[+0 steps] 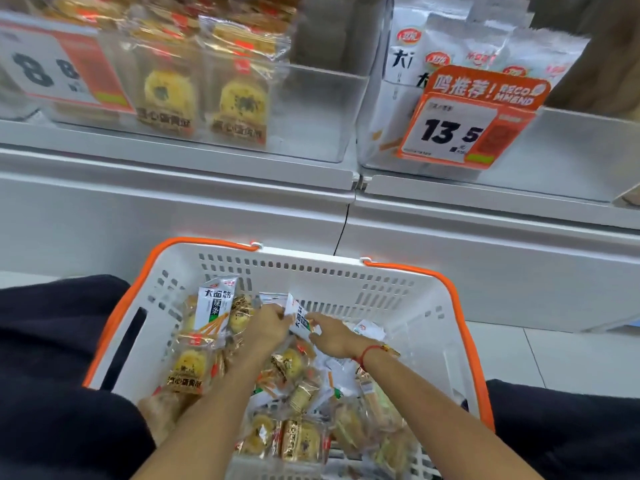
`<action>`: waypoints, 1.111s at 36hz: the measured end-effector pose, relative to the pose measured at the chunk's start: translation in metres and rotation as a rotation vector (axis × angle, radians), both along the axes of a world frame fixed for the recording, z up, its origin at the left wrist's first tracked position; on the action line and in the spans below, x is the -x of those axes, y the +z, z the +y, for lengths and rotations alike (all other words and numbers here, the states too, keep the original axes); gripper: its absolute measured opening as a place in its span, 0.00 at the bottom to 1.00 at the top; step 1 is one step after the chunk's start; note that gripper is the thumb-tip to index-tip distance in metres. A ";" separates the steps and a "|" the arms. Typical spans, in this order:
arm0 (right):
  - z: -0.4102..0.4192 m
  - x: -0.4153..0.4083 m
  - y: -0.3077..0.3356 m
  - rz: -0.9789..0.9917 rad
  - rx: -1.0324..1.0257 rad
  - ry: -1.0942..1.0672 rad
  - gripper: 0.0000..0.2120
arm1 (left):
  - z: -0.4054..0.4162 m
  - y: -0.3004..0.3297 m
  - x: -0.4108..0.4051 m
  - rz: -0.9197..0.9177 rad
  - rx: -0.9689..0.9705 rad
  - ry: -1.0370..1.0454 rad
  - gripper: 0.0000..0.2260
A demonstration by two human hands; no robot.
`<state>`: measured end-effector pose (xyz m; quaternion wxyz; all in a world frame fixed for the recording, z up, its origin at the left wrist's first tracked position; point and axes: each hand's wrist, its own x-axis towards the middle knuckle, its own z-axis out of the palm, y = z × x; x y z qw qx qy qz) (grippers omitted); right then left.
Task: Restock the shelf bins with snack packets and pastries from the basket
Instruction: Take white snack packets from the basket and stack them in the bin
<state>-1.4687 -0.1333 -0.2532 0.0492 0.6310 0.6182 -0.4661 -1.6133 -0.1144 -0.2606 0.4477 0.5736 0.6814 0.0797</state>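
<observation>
Snack packet, white, pinched between left hand and right hand near the far wall of the basket. Risk: slick film slipping from a fingertip pinch back among the pastries. Above, the right shelf bin carries a price tag partly masking its front.

Clear bins on white shelf
</observation>
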 end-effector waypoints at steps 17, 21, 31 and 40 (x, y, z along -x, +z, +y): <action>0.030 -0.059 0.068 0.109 -0.093 -0.039 0.11 | 0.019 0.066 -0.016 -0.534 0.021 0.050 0.03; 0.038 -0.071 0.125 0.111 -0.144 0.048 0.08 | 0.021 0.102 -0.016 -0.564 -0.016 -0.076 0.03; 0.040 -0.089 0.257 -0.043 -0.220 0.318 0.10 | 0.020 0.212 -0.033 -0.521 -0.427 -0.315 0.05; 0.015 -0.121 0.338 0.305 -0.532 0.042 0.07 | 0.017 0.303 -0.065 -0.783 -0.713 -0.118 0.04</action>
